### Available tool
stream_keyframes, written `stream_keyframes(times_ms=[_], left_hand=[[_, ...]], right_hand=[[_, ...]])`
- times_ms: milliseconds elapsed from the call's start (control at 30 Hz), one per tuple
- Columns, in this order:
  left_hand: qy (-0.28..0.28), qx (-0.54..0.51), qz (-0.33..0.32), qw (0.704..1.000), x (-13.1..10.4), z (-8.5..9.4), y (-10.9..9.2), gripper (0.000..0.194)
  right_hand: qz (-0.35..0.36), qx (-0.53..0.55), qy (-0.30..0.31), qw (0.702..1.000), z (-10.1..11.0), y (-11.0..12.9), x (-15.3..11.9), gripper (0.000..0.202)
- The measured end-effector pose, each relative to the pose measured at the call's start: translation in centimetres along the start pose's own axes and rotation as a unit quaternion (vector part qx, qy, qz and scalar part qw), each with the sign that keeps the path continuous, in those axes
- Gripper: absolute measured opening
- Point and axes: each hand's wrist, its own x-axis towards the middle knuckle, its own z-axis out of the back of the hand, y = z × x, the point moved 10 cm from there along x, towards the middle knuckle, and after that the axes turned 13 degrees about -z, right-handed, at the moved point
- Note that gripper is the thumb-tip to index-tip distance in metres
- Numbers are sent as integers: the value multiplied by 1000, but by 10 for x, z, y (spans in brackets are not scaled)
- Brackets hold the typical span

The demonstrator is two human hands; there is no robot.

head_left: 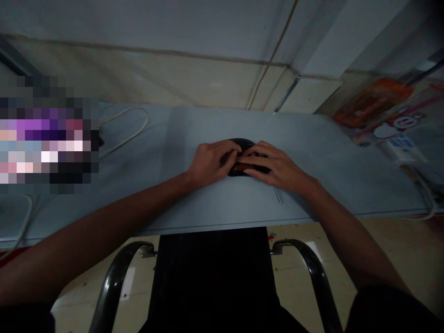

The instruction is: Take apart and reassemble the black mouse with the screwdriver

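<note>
A dark, rounded object (243,143) with a small orange-red patch rests on the pale blue-grey table (194,208). On its left side my left hand (213,161) has its fingers curled against it, thumb and fingertips close together. From the right, my right hand (272,164) reaches over the same object with its fingers bent onto it. The fingertips of both hands nearly meet at its middle and cover much of it. A thin clear stick (278,195) lies just below my right hand.
White cables (144,125) loop at the left beside a pixelated area. An orange bag (378,99) and a white-and-blue box (404,148) stand at the right. Behind the table is a tiled wall (173,76); chair armrests (111,282) are below.
</note>
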Motion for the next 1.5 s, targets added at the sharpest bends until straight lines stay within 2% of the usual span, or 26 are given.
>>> stream_keyframes(times_ms=[200, 533, 633, 767, 900, 1100, 1333, 1433, 1500], left_hand=[[53, 49, -18, 997, -4, -11, -2, 22], [31, 34, -40, 998, 1, -5, -10, 21], [59, 26, -40, 997, 1, -11, -10, 19], [97, 24, -46, 994, -1, -18, -12, 25], [128, 31, -45, 990, -2, -23, -11, 21], [139, 22, -45, 989, -3, -26, -9, 14], [143, 18, -46, 988, -3, -29, -9, 13], [131, 18, -48, 990, 0, -24, -11, 15], [113, 26, -26, 993, 1, -19, -6, 17]], right_hand=[[0, 1, 13, 1000, 1, -1, 1, 30], [13, 14, 2, 1000, 4, 3, 1, 26], [-4, 22, -19, 1000, 9, 1, 2, 22], [-57, 30, -77, 995, 22, -11, 2, 14], [-103, -21, -109, 988, 26, -27, 0, 16], [-141, -70, -52, 986, 10, -42, -2, 34], [-154, -59, -28, 986, 6, -45, -2, 37], [-162, -53, -19, 985, 5, -46, -2, 39], [-166, -50, -16, 985, 5, -46, -2, 38]])
